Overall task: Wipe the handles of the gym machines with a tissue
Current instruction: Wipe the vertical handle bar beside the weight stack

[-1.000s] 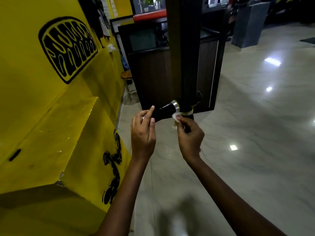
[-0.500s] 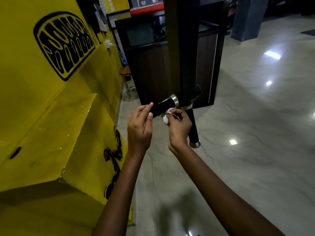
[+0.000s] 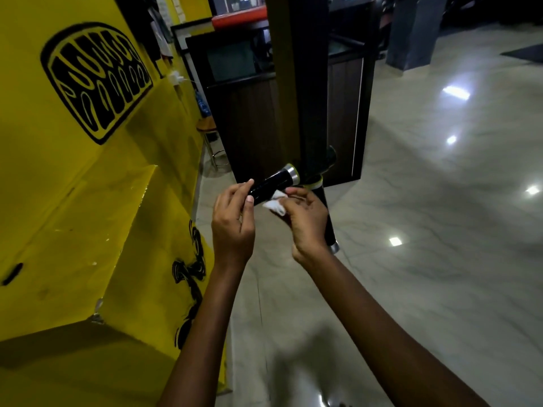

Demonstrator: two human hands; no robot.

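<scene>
Two black handles with silver end rings hang from a dark upright post [image 3: 305, 83] of a gym machine. The left handle [image 3: 271, 183] points toward me and to the left; my left hand [image 3: 233, 221] grips its near end, thumb and fingers curled round it. My right hand [image 3: 305, 221] pinches a crumpled white tissue [image 3: 274, 204] and presses it against the underside of that handle. The second handle [image 3: 329, 227] slants down behind my right hand, partly hidden by it.
A yellow wall [image 3: 73, 171] with black graffiti and a sloped ledge runs close along the left. A dark wood-panelled counter [image 3: 249, 118] stands behind the post, with a stool [image 3: 210, 133] beside it. Glossy marble floor [image 3: 440, 230] spreads to the right.
My right hand has moved with the tissue from the lower handle across to the left handle. The second handle now shows below my right hand. My left hand keeps its grip.
</scene>
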